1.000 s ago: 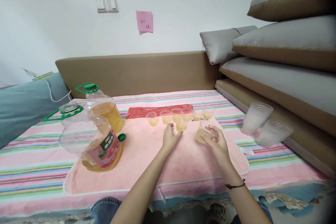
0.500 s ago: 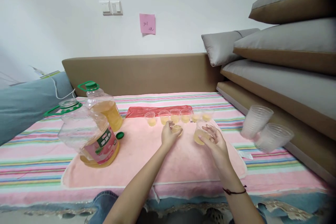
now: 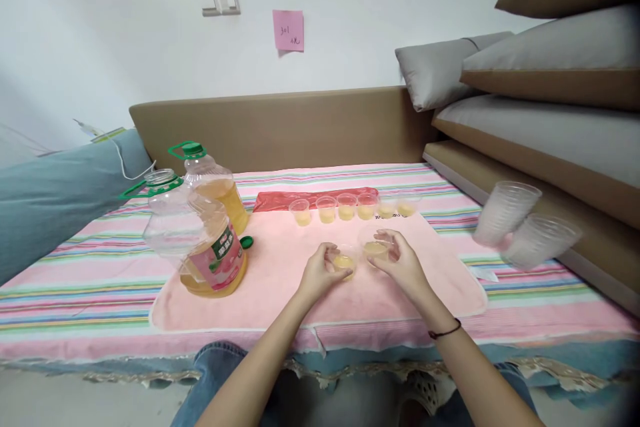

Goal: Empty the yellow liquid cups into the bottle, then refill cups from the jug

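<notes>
My left hand point(image 3: 320, 275) is wrapped round a clear plastic cup point(image 3: 345, 264) with pale yellow liquid in it. To its right, my right hand point(image 3: 400, 260) grips a second such cup point(image 3: 374, 248) from the right side. Both cups are close together over the pink cloth point(image 3: 280, 280). Behind them stands a row of several cups point(image 3: 346, 208) holding the same liquid. At the left are two large bottles, one open in front point(image 3: 220, 260) and one with a green cap on behind point(image 3: 230, 203). A loose green cap point(image 3: 247, 242) lies beside the front bottle.
Two stacks of clear cups point(image 3: 506, 213) lean at the right beside piled cushions point(image 3: 550, 127). A red plastic wrapper point(image 3: 280, 201) lies behind the row. The striped cover's front edge point(image 3: 375, 357) is above my knees.
The view has shifted down and right. My right hand has brought its cup left, nearer to the one in my left hand, which is now nearer to me.
</notes>
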The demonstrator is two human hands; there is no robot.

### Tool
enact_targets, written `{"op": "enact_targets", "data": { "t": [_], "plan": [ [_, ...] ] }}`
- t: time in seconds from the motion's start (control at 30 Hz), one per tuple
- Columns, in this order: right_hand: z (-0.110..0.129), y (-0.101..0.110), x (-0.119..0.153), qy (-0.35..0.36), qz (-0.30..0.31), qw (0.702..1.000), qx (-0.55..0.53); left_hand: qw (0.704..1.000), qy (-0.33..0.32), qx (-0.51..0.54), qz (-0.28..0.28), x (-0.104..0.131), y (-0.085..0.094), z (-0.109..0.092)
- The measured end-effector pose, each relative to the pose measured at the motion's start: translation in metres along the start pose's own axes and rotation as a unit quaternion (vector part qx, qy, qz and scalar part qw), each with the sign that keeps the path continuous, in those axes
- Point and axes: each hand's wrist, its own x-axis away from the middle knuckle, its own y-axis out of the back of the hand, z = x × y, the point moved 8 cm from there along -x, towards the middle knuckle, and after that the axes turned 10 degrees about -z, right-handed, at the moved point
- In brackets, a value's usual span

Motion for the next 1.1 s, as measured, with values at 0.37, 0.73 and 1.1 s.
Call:
{"op": "enact_targets", "data": {
  "t": [0.37,0.73,1.1],
  "plan": [
    [0.025,0.000,0.000,0.226,-0.019,0.951,0.210,0.999,0.022,-0.009,0.029,0.008,0.000,0.002],
    [0.040,-0.014,0.005,0.278,-0.033,0.912,0.300,0.992,0.083,0.004,-0.099,-0.045,0.046,0.044],
    [0.038,-0.022,0.003,0.287,-0.019,0.904,0.315,0.965,0.099,0.040,-0.238,-0.139,0.082,0.083]
  ]
}}
